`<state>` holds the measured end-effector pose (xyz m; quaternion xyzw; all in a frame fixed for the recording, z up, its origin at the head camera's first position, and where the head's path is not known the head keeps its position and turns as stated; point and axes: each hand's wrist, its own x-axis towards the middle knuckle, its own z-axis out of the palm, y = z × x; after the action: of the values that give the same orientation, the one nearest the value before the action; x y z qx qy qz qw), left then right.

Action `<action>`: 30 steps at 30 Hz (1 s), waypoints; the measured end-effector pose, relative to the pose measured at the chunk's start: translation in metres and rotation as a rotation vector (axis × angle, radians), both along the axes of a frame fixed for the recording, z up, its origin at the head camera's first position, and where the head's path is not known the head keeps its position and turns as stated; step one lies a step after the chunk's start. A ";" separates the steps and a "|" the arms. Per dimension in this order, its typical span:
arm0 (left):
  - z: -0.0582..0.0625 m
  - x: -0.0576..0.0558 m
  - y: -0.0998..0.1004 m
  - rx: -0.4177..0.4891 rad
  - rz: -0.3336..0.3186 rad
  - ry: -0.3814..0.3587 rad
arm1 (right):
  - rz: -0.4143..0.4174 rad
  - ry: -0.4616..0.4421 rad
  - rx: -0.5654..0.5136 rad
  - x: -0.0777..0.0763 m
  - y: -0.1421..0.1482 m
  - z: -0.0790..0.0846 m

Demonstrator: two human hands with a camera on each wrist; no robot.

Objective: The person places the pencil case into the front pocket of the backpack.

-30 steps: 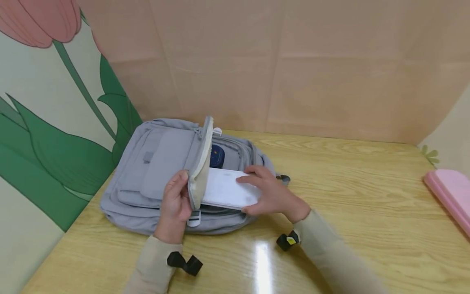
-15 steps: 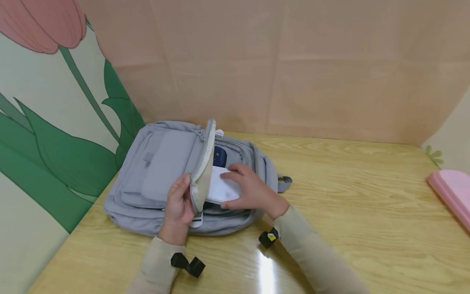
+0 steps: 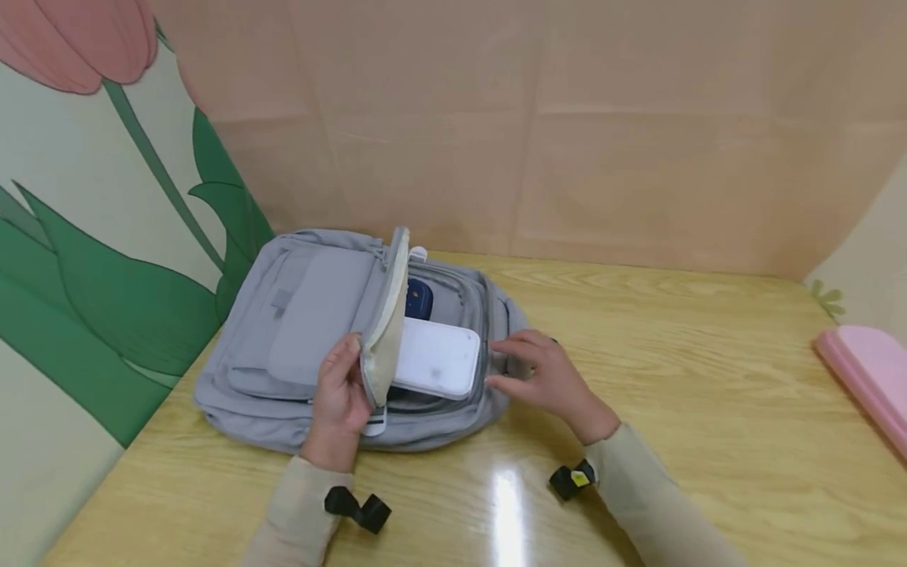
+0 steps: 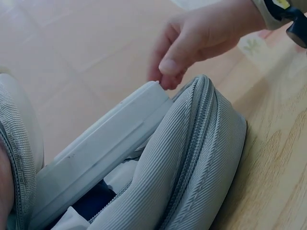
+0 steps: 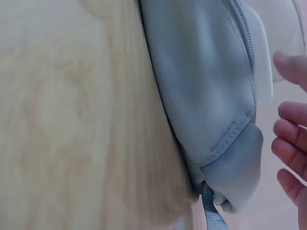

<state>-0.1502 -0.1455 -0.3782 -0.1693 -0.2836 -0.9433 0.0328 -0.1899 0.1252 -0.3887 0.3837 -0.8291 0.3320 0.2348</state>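
Note:
A grey backpack (image 3: 312,315) lies flat on the wooden table, its front compartment unzipped. My left hand (image 3: 342,398) pinches the edge of the raised flap (image 3: 388,346) and holds it up. Partly under that flap is a flat white case (image 3: 439,358) with rounded corners; its right end sticks out over the opening. In the left wrist view the case (image 4: 100,148) shows a seam along its side and slants into the bag. My right hand (image 3: 549,378) is just right of the case, apart from it, fingers loosely bent around nothing. The right wrist view shows those separated fingers (image 5: 290,134) beside the bag.
A small dark blue item (image 3: 420,299) sits in the compartment behind the white case. At the table's right edge lies a pink padded object (image 3: 868,378). A peach-coloured sheet (image 3: 531,134) hangs behind the table, with a tulip-patterned wall (image 3: 106,236) at left.
My right hand gripped the white case and slid it left, deeper under the flap. Now it has let go and drawn back to the right. My left hand still holds the flap up.

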 end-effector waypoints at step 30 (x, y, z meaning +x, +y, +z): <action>-0.002 0.000 0.002 -0.062 -0.037 0.055 | -0.004 -0.217 -0.048 -0.010 -0.071 0.004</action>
<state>-0.1504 -0.1436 -0.3801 -0.2012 -0.3083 -0.9296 0.0177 -0.1997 0.0547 -0.3842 0.3383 -0.8422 0.3908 0.1533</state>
